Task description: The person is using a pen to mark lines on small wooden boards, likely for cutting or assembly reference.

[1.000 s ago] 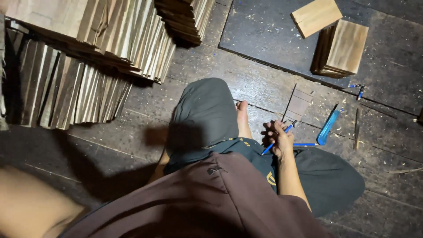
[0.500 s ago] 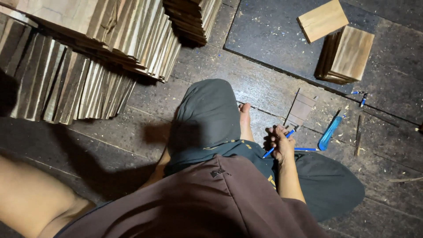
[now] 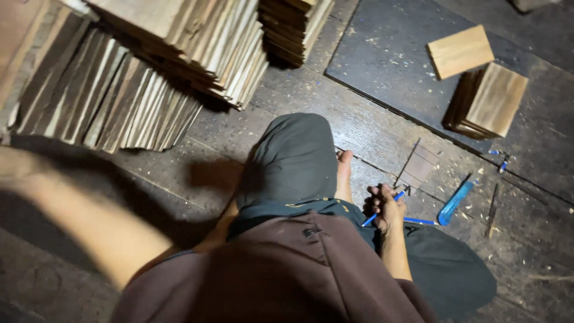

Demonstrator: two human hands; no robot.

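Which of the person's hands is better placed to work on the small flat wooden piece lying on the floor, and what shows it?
Probably the right. The right hand grips a blue pen beside the small flat wooden piece. The left arm stretches away, blurred, toward the stacked boards; its hand is out of view.

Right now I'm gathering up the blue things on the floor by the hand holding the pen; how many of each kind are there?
Slim blue pen in the right hand: 1
Slim blue pen lying on the dark wooden floor: 1
Flat translucent blue plastic piece: 1
Small blue bits near the wood stack, too small to identify: 2
Total: 5
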